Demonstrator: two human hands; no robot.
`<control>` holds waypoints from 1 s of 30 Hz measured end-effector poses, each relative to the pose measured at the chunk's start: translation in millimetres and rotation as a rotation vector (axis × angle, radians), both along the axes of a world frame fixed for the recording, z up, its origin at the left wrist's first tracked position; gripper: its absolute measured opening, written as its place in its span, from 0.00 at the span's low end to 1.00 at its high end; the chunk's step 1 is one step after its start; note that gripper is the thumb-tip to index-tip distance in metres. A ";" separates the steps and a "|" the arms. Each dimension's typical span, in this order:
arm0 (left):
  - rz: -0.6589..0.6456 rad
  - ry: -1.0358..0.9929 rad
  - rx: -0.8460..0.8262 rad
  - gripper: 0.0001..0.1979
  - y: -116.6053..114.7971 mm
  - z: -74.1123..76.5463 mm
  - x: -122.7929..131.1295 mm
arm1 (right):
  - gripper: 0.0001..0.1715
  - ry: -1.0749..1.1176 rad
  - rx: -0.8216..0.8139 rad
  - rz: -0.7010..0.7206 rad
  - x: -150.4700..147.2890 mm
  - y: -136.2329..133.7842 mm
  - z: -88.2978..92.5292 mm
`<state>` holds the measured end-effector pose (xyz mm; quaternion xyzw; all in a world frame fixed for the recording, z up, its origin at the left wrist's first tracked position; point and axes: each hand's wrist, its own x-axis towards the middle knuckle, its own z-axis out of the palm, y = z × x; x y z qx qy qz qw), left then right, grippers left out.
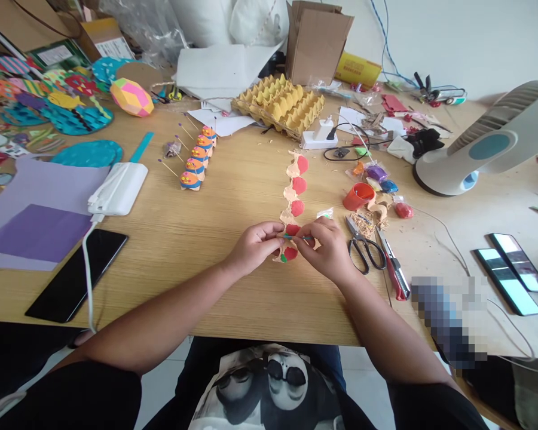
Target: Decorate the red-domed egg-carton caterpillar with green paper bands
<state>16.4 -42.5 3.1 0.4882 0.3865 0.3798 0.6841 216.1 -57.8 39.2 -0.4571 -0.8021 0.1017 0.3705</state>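
A strip cut from an egg carton [290, 192] runs away from me on the table, its bumps coated with red clay [299, 185]. Green clay [284, 258] sits on the nearest bump. My left hand [257, 248] pinches the near part of the strip from the left. Over the same part, my right hand [325, 248] holds a thin blue-green stick [301, 237] between thumb and fingers. The fingers partly hide the stick and the bump below it. Just beyond my right hand lies a small clear packet [325, 213].
Scissors [365, 245], a red utility knife [393, 266], an orange cup [358, 196] and clay packets [376, 173] lie right. A decorated caterpillar strip [198, 158] stands left, near a power bank [119, 188] and phone [78, 275]. Behind are yellow egg trays [280, 104]; a white fan [479, 137] stands right.
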 end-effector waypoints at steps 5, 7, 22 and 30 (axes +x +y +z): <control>0.010 0.013 0.017 0.14 0.2 -2.7 1.0 | 0.07 -0.008 -0.020 -0.046 -1.0 0.2 0.3; -0.001 0.018 0.015 0.14 -0.4 -2.2 1.0 | 0.07 0.016 -0.036 -0.036 -1.0 -0.1 0.5; -0.029 0.045 0.048 0.13 -2.3 -0.6 1.2 | 0.07 0.036 -0.078 -0.063 -1.3 -0.6 0.4; -0.027 0.048 0.035 0.14 -2.7 1.6 1.4 | 0.07 0.065 -0.100 -0.064 -1.1 0.8 -2.4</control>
